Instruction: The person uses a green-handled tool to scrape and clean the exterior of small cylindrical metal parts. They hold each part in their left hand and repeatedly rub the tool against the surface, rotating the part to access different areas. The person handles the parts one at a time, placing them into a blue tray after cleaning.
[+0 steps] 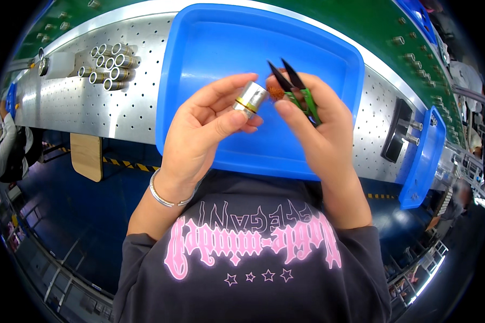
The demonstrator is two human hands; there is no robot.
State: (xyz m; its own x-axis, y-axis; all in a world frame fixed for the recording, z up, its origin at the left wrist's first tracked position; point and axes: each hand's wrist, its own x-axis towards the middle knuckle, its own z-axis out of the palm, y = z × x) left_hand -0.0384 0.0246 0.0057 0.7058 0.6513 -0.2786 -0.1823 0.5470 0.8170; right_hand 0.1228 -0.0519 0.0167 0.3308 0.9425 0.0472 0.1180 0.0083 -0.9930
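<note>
My left hand is closed round a short silver metal pipe fitting with a yellow band, held tilted over the blue tray. A pair of thread snips with green handles and black blades sits in my closed right hand, the blades pointing up and away. Pinched at the fingertips of that same hand is a small tuft of orange-brown fibre, close beside the fitting's end. Whether the tuft touches the fitting, I cannot tell.
Several similar fittings stand grouped on the perforated metal bench left of the tray. A translucent white container is farther left. To the right are a black flat box and a smaller blue tray. A wooden stool stands below.
</note>
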